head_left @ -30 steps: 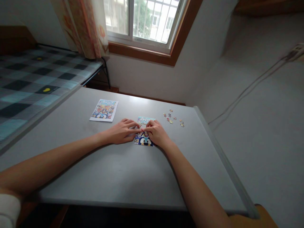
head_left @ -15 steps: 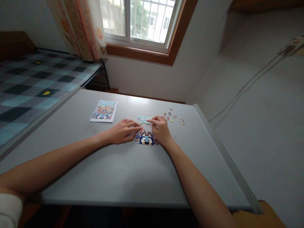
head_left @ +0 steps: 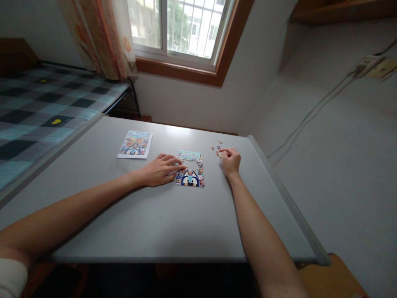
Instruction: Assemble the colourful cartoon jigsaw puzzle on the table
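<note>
A small colourful jigsaw puzzle [head_left: 190, 178] lies on the grey table [head_left: 155, 215], with a gap in its middle. My left hand [head_left: 161, 169] rests flat beside it, fingertips touching the puzzle's left edge, fingers stretched. My right hand [head_left: 231, 159] is off to the right of the puzzle, fingers curled and pinching among several loose puzzle pieces [head_left: 216, 150]. Whether a piece sits between the fingers is too small to tell.
A printed reference card [head_left: 135, 144] lies at the table's far left. A bed with a checked cover [head_left: 46, 103] adjoins the table on the left. A window [head_left: 180, 29] and curtain [head_left: 99, 37] are behind; the wall runs along the right edge.
My right hand has left the puzzle and moved right to the loose pieces. My left hand stayed at the puzzle's left edge. The puzzle's middle gap is now uncovered.
</note>
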The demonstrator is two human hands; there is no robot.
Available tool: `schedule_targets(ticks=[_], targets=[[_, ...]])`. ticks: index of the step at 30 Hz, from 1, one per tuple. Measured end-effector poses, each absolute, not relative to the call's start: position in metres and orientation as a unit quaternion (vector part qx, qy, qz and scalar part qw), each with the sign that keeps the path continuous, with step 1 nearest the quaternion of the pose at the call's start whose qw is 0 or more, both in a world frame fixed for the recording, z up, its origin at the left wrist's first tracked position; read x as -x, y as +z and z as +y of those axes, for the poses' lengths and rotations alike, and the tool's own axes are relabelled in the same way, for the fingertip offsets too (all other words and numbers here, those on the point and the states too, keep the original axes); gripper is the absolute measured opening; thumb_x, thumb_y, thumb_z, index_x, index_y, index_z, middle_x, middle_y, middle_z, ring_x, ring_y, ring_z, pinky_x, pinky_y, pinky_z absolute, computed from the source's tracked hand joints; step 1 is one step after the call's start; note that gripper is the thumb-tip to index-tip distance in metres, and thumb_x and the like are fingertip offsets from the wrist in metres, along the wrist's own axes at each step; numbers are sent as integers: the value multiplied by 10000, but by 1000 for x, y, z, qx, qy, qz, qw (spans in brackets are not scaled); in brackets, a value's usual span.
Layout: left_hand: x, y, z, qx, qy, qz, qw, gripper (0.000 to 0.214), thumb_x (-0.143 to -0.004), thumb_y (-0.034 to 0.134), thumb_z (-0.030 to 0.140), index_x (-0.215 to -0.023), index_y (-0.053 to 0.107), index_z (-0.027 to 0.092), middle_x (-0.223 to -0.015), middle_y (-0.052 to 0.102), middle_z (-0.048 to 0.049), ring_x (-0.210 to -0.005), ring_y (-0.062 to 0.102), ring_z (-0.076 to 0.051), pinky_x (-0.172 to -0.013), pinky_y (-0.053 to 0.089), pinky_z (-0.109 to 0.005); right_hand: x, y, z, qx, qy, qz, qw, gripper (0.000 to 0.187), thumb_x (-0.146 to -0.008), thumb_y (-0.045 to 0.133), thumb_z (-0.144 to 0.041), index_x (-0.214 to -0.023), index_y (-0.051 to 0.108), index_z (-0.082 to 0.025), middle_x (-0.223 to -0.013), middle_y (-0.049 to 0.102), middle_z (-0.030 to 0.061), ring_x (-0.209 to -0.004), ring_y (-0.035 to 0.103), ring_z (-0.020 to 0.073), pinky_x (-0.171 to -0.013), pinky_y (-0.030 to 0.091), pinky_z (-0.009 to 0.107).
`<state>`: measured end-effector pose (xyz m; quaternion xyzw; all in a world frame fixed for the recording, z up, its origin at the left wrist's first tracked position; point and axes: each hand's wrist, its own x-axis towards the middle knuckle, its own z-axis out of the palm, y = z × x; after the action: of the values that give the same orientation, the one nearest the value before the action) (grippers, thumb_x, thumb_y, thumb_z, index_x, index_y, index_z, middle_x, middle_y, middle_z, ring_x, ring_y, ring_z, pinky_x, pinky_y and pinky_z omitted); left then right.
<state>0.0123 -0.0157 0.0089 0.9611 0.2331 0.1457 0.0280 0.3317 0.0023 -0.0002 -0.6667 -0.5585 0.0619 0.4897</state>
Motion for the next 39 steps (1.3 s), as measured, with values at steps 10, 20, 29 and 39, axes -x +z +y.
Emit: schedule_targets(ticks=[10, 20, 29, 39], targets=[[-14, 9, -15, -964, 130, 232, 11, 455, -969, 470, 311, -1419, 515, 368, -1316, 586, -51, -1244, 497, -275, -1072, 300, -440, -326, -5, 1, 641, 71, -592, 483, 282, -729, 468, -175, -685, 746, -175, -737, 649, 51, -646, 535, 161, -700, 453, 314], [-10, 10, -17, -953, 168, 246, 56, 391, -1013, 418, 300, -1380, 553, 303, -1278, 638, -63, -1190, 563, -232, -1008, 365, -408, -379, 3, 4, 681, 3, -474, 558, 347, -739, 444, -180, -895, 748, -122, -894, 695, 114, -761, 603, 188, -748, 500, 325], [-9, 3, -14, -952, 187, 233, 64, 350, -1004, 461, 277, -1322, 610, 288, -1261, 638, -67, -1157, 585, -224, -1025, 381, -416, -392, -11, 3, 739, -26, -457, 495, 322, -694, 453, -146, -819, 750, -138, -806, 631, 74, -705, 550, 178, -829, 497, 351], [-9, 6, -17, -921, 255, 294, 27, 334, -966, 454, 284, -1164, 705, 189, -874, 646, -78, -782, 572, -174, -795, 450, -319, -347, -13, 4, 703, 40, -562, 435, 344, -769, 469, -149, -938, 767, -121, -906, 658, 96, -694, 563, 167, -824, 501, 334]])
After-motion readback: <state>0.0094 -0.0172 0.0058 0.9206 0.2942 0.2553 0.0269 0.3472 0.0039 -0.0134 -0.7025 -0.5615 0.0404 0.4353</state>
